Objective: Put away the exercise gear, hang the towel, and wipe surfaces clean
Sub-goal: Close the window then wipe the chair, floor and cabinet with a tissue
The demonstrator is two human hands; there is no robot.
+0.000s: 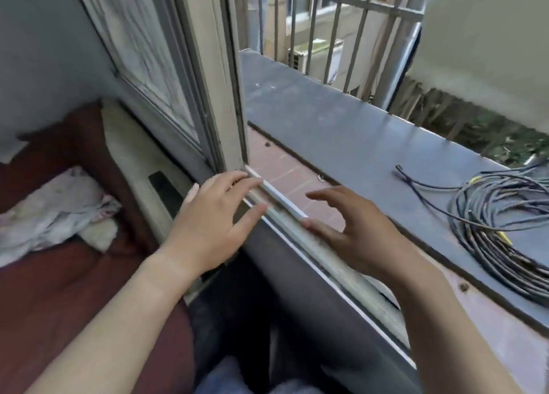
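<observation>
I am at an open sliding window. A thin white rod (277, 196) lies along the window's bottom track (326, 257). My left hand (208, 224) reaches over the track with straight fingers, and its fingertips touch the rod's left part. My right hand (359, 230) hovers just right of it with fingers spread, the thumb tip touching the rod's near end. Neither hand grips anything. A crumpled white cloth (59, 212) lies on the maroon bedding (74, 289) at the left.
The window sash (219, 96) stands just behind my left hand. Outside run a tiled sill (285, 170) and a grey ledge (341, 126) carrying a coil of dark cables (499, 233). Metal bars (335, 22) close off the far side. A dark flat object (165, 185) lies on the inner sill.
</observation>
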